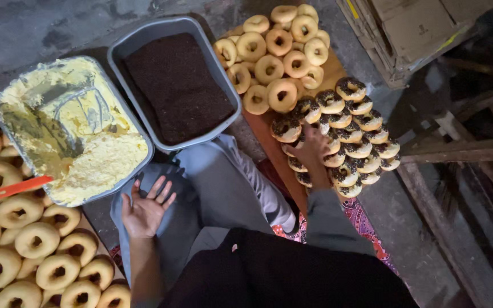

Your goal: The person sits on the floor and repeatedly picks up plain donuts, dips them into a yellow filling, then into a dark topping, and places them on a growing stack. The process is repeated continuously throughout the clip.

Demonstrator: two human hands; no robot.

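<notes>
My right hand reaches into a stack of sprinkle-topped doughnuts on a wooden board; its fingers rest on a doughnut there, and whether they grip it I cannot tell. Plain doughnuts are heaped at the far end of the same board. My left hand lies palm up and open on my grey-clad knee, empty. Just beyond it stand a grey tray of yellow cream with an orange-handled spatula, and a grey tray of dark chocolate sprinkles.
Many plain doughnuts are piled at the left. Cardboard boxes sit at the top right, wooden slats on the right. A patterned mat lies under me on the concrete floor.
</notes>
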